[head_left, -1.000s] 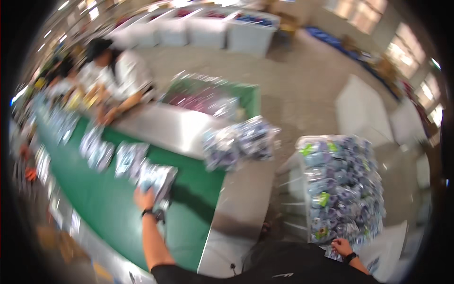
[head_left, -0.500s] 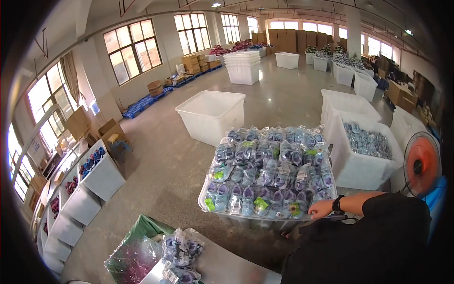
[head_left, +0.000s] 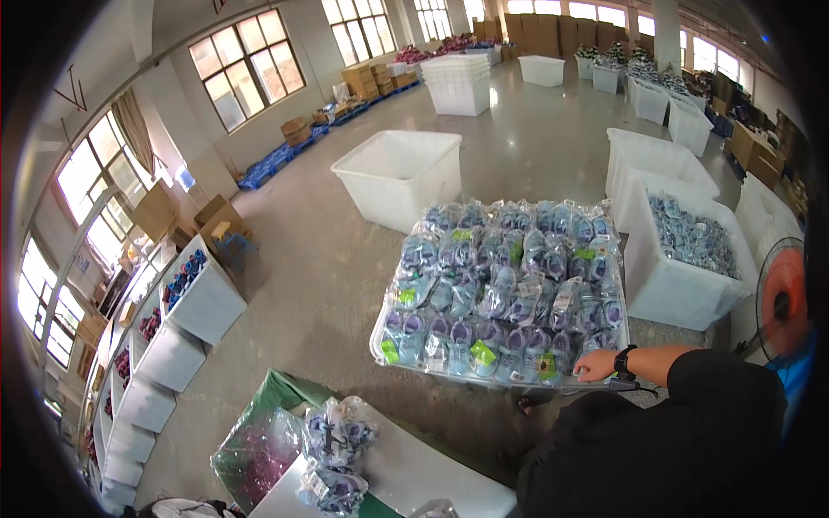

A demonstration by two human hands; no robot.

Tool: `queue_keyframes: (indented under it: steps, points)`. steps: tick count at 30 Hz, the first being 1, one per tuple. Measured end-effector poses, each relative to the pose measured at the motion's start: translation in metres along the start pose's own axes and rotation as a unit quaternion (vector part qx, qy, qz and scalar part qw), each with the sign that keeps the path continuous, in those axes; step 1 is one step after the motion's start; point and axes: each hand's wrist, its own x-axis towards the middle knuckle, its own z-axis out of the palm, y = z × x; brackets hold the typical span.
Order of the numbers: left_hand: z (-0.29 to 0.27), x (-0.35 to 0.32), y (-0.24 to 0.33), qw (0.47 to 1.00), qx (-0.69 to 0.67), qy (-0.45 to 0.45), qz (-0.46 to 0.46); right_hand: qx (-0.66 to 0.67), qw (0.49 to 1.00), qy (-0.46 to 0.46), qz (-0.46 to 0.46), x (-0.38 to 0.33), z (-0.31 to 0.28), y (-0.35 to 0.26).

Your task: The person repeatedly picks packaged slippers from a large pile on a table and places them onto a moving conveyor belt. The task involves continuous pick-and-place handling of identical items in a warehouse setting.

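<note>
My right hand (head_left: 598, 365), with a dark watch on the wrist, is at the near right corner of a white plastic bin (head_left: 377, 338). Its fingers curl down by the rim, beside the last bagged shoes in the front row; what they grip, if anything, is hidden. The bin is heaped with rows of light blue and purple shoes (head_left: 499, 289) in clear plastic bags, some with green tags. My left hand is out of view. More bagged shoes (head_left: 332, 436) lie on a pale tabletop (head_left: 414, 449) at the lower left.
A green-sided container (head_left: 250, 432) with clear plastic sits beside the tabletop. Beyond the heaped bin stands a white bin (head_left: 401, 186). Another bin of bagged shoes (head_left: 691, 233) and an orange-bladed fan (head_left: 781, 298) are on the right. White bins (head_left: 203, 302) line the left.
The view has tipped downward, so the room sits higher in the picture. My right hand stays at the same bin corner. A clear bagged item now shows at the bottom edge.
</note>
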Motion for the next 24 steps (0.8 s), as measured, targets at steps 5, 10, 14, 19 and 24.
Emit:
queue_keyframes:
  steps: [5, 10, 14, 19, 24]
  points:
    - [0.002, -0.054, -0.002, 1.000, -0.009, -0.012, 0.002, 0.011, 0.998, -0.012, -0.063, 0.024, -0.006, -0.022]
    - [0.000, -0.114, -0.035, 0.992, -0.004, -0.047, 0.114, 0.034, 0.990, 0.030, -0.135, 0.046, -0.013, -0.060]
    - [-0.017, -0.148, 0.036, 0.914, -0.277, 0.002, -0.297, 0.080, 0.987, 0.033, -0.138, 0.047, -0.008, -0.063]
    - [-0.048, -0.137, 0.100, 0.825, -0.489, -0.035, -0.282, 0.132, 0.975, 0.008, -0.180, 0.059, -0.016, -0.100]
    - [-0.070, -0.107, 0.203, 0.800, -0.537, -0.167, -0.208, 0.173, 0.952, -0.070, -0.243, 0.072, -0.028, -0.159]
